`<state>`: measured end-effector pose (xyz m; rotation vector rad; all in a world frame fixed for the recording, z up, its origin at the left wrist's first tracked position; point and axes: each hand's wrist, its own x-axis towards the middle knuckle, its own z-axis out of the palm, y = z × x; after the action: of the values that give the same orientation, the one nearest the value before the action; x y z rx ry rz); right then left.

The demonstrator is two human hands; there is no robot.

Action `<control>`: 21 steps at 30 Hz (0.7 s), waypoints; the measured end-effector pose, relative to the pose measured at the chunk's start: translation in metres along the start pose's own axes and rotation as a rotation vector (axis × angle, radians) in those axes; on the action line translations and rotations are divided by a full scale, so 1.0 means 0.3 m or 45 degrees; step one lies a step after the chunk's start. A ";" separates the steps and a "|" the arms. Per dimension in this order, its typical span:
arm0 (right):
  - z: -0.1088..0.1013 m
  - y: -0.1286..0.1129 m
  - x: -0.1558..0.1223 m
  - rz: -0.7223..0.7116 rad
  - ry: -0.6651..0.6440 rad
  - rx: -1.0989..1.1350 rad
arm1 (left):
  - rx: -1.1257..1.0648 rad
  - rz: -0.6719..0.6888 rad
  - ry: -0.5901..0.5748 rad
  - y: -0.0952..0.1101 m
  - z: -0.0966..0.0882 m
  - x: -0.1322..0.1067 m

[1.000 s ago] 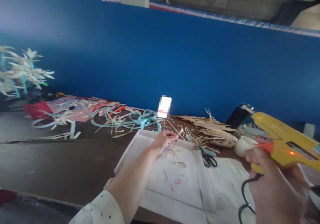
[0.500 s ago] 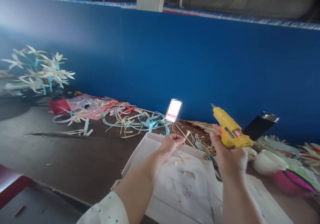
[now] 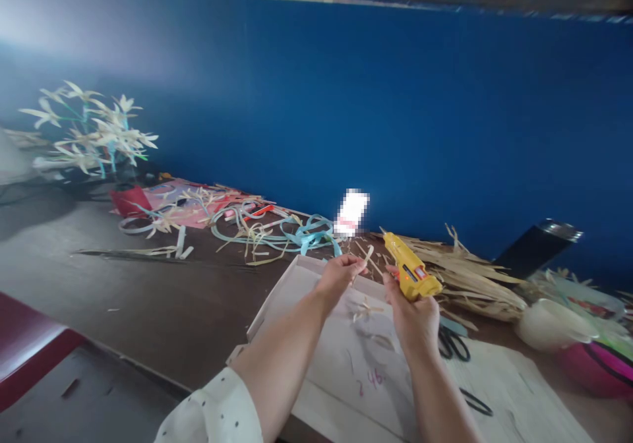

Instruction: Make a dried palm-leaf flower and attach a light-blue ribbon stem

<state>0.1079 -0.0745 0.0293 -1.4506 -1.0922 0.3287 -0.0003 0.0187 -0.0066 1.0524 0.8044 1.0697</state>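
Standing at the far left of the table (image 3: 163,311), a spray of pale flowers (image 3: 106,133) is rising behind a red holder (image 3: 131,200). Loops of blue ribbon (image 3: 309,233) are lying farther along, toward the back. Next, at the far side of a shallow white box (image 3: 287,291), the left hand (image 3: 340,278) is holding up a pale strip (image 3: 369,254), thumb and fingers pinched together on it, with the upper end sticking out free. The strip is looking thin, light and dry, so it is probably bending readily and risking a crease or split under a hard squeeze; a soft fingertip pinch near the lower end is suiting it well. Inside the box, a small pale blossom (image 3: 364,309) is lying loose and looking just as delicate. Just right of the strip, the right hand (image 3: 418,318) is gripping a yellow glue gun (image 3: 410,271), fingers apparently closed around its handle, though their tips are mostly hidden. The gun is pointing up and away from the person, near the strip but not touching it. Its body is looking stiff and clearly heavier than the strip; the handle is offering the safe hold, since the nozzle may be running hot. Farther right, dry husks (image 3: 475,278), scissors (image 3: 453,345), a black bottle (image 3: 537,248) and a white bowl (image 3: 551,324) are resting.
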 end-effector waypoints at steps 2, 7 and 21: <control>0.002 -0.012 -0.003 0.052 0.002 0.035 | -0.004 0.002 0.016 0.000 -0.003 0.003; 0.007 -0.026 -0.007 0.161 0.014 0.064 | -0.014 0.027 0.058 0.002 -0.009 0.009; 0.012 0.024 0.010 0.218 -0.020 0.299 | -0.060 0.051 0.155 0.021 -0.023 0.011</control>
<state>0.1097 -0.0687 0.0233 -1.3343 -0.9102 0.5713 -0.0074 0.0246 -0.0031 0.9738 0.8544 1.1906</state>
